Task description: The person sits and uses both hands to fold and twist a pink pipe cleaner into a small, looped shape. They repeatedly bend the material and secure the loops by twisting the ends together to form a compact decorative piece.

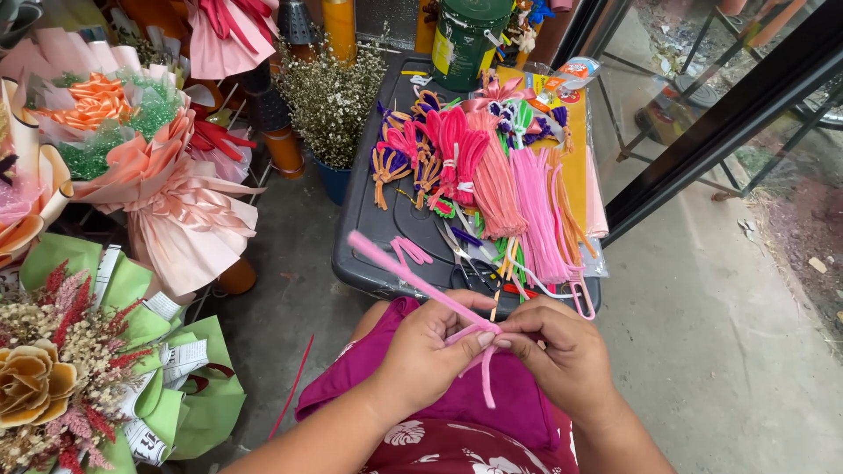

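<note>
A long pink pipe cleaner (395,263) runs from upper left down to my fingers. My left hand (430,351) and my right hand (562,351) meet at the centre bottom, both pinching it where it bends, with short pink ends hanging below. Both hands hover over my lap, which is covered in magenta cloth. Just beyond them lies a dark plastic box lid (369,211) bearing bundles of pink pipe cleaners (536,211), several coloured twisted pieces (413,149) and scissors (465,254).
Wrapped bouquets stand at the left: a peach one (149,175) and a green one (88,369). A pot of small white dried flowers (329,96) and a green canister (461,39) sit behind. A black metal frame (702,132) crosses at the right over concrete floor.
</note>
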